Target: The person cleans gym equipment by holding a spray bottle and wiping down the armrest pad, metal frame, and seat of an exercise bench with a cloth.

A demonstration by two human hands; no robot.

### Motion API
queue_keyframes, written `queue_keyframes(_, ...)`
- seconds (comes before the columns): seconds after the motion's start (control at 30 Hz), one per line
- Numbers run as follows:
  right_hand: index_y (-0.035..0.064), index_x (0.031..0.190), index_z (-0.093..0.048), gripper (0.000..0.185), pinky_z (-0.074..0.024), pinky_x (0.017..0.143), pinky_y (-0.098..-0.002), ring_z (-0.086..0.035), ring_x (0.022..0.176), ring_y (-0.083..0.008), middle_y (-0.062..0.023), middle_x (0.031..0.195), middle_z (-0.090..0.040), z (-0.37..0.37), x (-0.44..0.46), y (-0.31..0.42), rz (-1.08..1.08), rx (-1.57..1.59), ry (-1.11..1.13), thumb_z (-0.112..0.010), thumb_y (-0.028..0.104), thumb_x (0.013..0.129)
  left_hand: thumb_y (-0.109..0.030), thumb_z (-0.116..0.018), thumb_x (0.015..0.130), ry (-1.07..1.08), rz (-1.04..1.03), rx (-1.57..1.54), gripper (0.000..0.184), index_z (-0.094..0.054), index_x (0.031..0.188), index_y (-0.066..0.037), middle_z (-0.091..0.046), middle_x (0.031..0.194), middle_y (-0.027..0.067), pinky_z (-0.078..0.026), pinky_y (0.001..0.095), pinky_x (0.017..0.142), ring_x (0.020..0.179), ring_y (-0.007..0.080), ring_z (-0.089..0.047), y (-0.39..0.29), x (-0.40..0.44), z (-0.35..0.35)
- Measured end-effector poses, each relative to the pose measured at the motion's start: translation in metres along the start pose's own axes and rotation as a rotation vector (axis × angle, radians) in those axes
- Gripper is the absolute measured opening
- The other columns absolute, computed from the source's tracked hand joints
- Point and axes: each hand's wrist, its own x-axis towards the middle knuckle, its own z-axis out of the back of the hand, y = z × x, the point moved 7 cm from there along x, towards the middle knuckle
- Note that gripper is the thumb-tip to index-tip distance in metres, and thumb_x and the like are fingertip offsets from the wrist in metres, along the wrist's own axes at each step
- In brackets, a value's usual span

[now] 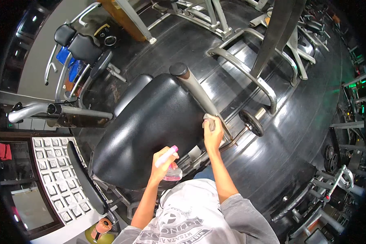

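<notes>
1. The left hand is at the near edge of a large black padded cushion, its fingers wrapped round a clear spray bottle with a pink and white spray head.
2. The spray head points far and to the right, above the cushion.
3. The right hand is farther right, its fingers closed on a bunched greyish cloth at the cushion's right edge; whether the cloth touches the padding, I cannot tell.
4. Just beyond that cloth, a grey metal post with a black end cap slants along the cushion's far right side.
5. Right of the right hand, a round black weight plate sits on a metal bar near the floor.
6. A second black pad lies against the cushion's far left side.
7. Far left stands a black-padded exercise seat with blue material beside it.
8. Dark, shiny flooring spreads to the right.
</notes>
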Motion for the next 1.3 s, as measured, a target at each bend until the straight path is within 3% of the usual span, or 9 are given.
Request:
queue_keyframes(0.07,0.005,0.104,-0.068,0.02,-0.0521,0.081,-0.0375,-0.067,0.093,-0.0291,-0.0118,0.099,-0.068,-0.005,-0.023,0.01,0.183,0.03,0.014,-0.069,0.007,0.085,-0.006,-0.063,0.089,0.0,0.007,0.0,0.008,-0.065,0.088,0.002,-0.065,0.084,0.0079,-0.052,0.0272,0.052,0.054,0.0135,-0.062,0.002,0.001,0.0)
queue_keyframes(0.13,0.007,0.103,-0.07,0.023,-0.0531,0.077,-0.0369,-0.067,0.09,-0.0272,-0.0095,0.097,-0.066,-0.012,-0.051,0.011,0.313,-0.055,0.116,-0.072,0.005,0.08,-0.02,-0.068,0.089,-0.011,0.008,0.061,0.021,-0.062,0.088,0.0,-0.068,0.082,0.0116,-0.053,0.0285,0.053,0.053,0.0152,-0.062,0.004,0.001,0.001)
queue_keyframes(0.27,0.0111,0.102,-0.071,0.024,-0.0537,0.075,-0.0385,-0.065,0.088,-0.0265,-0.0074,0.098,-0.064,-0.01,-0.055,0.004,0.469,-0.154,0.16,-0.074,0.011,0.077,-0.018,-0.068,0.088,-0.005,-0.001,0.034,0.019,-0.062,0.088,0.0,-0.068,0.082,0.0116,-0.052,0.0283,0.052,0.053,0.0155,-0.062,0.005,-0.001,-0.003)
queue_keyframes(0.33,0.0099,0.106,-0.069,0.027,-0.0534,0.077,-0.0399,-0.065,0.092,-0.0301,-0.0099,0.102,-0.064,-0.007,-0.036,-0.006,0.423,-0.179,0.115,-0.072,0.013,0.08,-0.007,-0.063,0.089,0.01,-0.015,-0.001,0.009,-0.065,0.088,0.002,-0.065,0.083,0.0071,-0.053,0.0275,0.053,0.054,0.0131,-0.062,0.003,-0.006,-0.005)
queue_keyframes(0.47,0.0056,0.109,-0.066,0.023,-0.0509,0.083,-0.0415,-0.064,0.096,-0.0346,-0.0138,0.104,-0.065,0.007,0.013,-0.006,0.171,-0.133,-0.048,-0.067,0.01,0.086,-0.007,-0.063,0.089,0.0,-0.003,0.01,0.009,-0.065,0.088,0.002,-0.066,0.083,0.0072,-0.053,0.0269,0.053,0.053,0.0126,-0.062,0.01,-0.016,-0.003)
queue_keyframes(0.67,0.0044,0.106,-0.067,0.021,-0.0515,0.081,-0.0401,-0.065,0.095,-0.0331,-0.0136,0.102,-0.065,-0.004,-0.017,0.008,0.273,-0.04,-0.064,-0.068,0.006,0.085,-0.007,-0.063,0.087,-0.118,0.01,0.011,0.009,-0.066,0.086,0.002,-0.065,0.078,0.0063,-0.051,0.0256,0.052,0.052,0.0111,-0.06,0.021,-0.029,0.001)
queue_keyframes(0.87,0.0076,0.105,-0.07,0.024,-0.0532,0.079,-0.037,-0.066,0.089,-0.0287,-0.0107,0.099,-0.065,-0.014,-0.096,-0.004,0.28,0.006,0.262,-0.07,0.007,0.081,-0.013,-0.065,0.085,-0.243,0.059,0.101,0.016,-0.067,0.082,0.003,-0.062,0.067,0.0053,-0.05,0.0266,0.047,0.046,0.011,-0.057,0.035,-0.031,0.007)
queue_keyframes(1.03,0.0049,0.111,-0.064,0.028,-0.0474,0.093,-0.0382,-0.063,0.106,-0.0302,-0.0135,0.108,-0.066,0.012,-0.088,-0.027,0.064,0.038,0.056,-0.067,0.005,0.084,-0.016,-0.063,0.09,-0.248,0.005,0.118,0.019,-0.065,0.084,0.002,-0.063,0.071,0.0072,-0.049,0.0278,0.043,0.043,0.0128,-0.056,0.044,-0.032,0.011)
queue_keyframes(1.3,0.0018,0.105,-0.063,0.019,-0.047,0.09,-0.0393,-0.063,0.099,-0.0305,-0.0131,0.103,-0.065,-0.022,-0.069,0.02,0.164,0.081,-0.075,-0.065,0.007,0.087,-0.015,-0.066,0.088,-0.233,-0.024,-0.03,0.018,-0.065,0.089,0.003,-0.065,0.077,0.0093,-0.053,0.0282,0.049,0.048,0.0139,-0.059,0.056,-0.069,0.037)
